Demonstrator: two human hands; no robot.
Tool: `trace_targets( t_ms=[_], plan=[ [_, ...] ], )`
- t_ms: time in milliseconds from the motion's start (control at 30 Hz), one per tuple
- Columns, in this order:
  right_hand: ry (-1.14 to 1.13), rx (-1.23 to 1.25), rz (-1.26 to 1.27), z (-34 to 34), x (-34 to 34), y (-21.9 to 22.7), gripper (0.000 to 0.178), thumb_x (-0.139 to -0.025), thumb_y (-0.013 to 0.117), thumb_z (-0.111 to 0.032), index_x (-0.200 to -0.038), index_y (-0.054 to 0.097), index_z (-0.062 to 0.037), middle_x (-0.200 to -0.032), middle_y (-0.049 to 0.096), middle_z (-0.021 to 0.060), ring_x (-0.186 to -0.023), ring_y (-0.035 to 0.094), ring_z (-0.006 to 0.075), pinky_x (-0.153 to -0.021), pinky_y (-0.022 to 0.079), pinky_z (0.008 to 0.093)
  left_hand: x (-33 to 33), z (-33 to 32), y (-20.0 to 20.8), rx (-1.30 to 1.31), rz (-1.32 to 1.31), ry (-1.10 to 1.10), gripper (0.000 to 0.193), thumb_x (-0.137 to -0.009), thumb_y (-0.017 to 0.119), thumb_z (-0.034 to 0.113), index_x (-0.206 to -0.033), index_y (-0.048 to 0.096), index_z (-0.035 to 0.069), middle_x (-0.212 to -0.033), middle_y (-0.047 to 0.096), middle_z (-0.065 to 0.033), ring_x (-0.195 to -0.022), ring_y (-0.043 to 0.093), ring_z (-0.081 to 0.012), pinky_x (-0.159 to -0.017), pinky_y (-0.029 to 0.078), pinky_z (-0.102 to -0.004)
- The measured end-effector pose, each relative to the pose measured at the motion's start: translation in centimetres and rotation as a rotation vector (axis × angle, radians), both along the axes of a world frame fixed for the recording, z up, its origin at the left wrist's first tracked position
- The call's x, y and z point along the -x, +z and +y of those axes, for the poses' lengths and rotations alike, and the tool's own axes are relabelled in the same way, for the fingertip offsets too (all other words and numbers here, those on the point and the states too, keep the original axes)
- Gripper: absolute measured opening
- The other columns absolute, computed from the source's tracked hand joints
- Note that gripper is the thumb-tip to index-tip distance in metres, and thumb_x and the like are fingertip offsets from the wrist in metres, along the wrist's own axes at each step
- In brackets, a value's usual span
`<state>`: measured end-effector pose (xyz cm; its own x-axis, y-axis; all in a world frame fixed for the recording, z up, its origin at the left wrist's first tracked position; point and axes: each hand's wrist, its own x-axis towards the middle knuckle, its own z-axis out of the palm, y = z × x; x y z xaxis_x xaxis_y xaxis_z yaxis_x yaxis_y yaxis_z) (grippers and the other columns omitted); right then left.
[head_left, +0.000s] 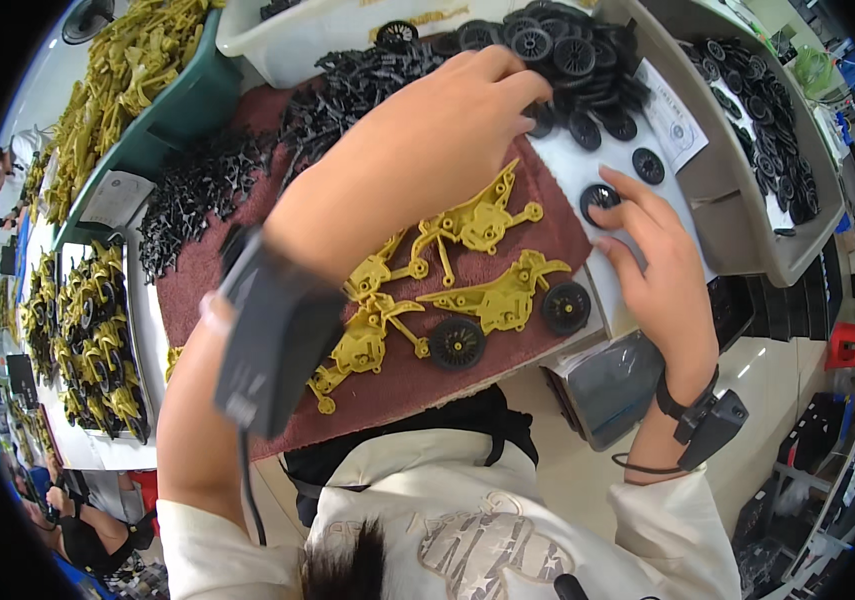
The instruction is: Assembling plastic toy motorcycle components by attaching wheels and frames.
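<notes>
My left hand (467, 105) reaches across to a heap of black spoked toy wheels (587, 60), its fingers curled at a wheel (540, 121) on the heap's edge. Part of that grip is hidden. My right hand (647, 235) has its fingertips on another black wheel (597, 203) over the white surface. One loose wheel (648, 166) lies just beyond. Between my arms, yellow plastic toy motorcycle bodies (477, 222) lie on a brownish-red cloth (407, 392). The nearest body (497, 297) has a wheel (457, 343) at its left and another (565, 307) at its right.
Small black parts (202, 195) are heaped at the left of the cloth. A green bin (172, 120) of yellow parts stands far left, above a tray (132, 340) of yellow-and-black pieces. At right is a grey bin (807, 245) with more wheels. Black devices are strapped to both wrists.
</notes>
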<state>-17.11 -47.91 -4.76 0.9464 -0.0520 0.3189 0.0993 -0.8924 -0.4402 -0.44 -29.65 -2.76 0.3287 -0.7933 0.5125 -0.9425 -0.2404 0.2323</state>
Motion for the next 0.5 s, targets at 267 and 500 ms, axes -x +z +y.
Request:
trace_targets(
  t_ms=[267,500],
  plan=[
    [-0.181,-0.004,-0.011,-2.8,2.1,-0.8,0.021,-0.073,0.071,-0.003,-0.091,0.06,-0.0009,-0.107,0.064,0.0133,-0.098,0.058,0.0343,-0.083,0.047,0.0391,-4.7,-7.3,-3.2,-0.188,-0.072,0.219,0.032,-0.087,0.063,0.02,-0.113,0.059,0.002,-0.104,0.062,-0.0144,-0.1,0.059,-0.0345,-0.085,0.05,-0.04],
    [-0.218,-0.096,-0.118,-2.7,2.4,-1.1,0.024,-0.076,0.072,-0.006,-0.098,0.063,-0.0011,-0.106,0.065,0.0135,-0.095,0.06,0.0318,-0.083,0.048,0.0372,-2.5,-6.8,-2.6,0.096,-0.087,-0.004,0.037,-0.08,0.067,0.008,-0.116,0.058,0.004,-0.107,0.059,-0.013,-0.101,0.058,-0.032,-0.084,0.049,-0.0394]
  ],
)
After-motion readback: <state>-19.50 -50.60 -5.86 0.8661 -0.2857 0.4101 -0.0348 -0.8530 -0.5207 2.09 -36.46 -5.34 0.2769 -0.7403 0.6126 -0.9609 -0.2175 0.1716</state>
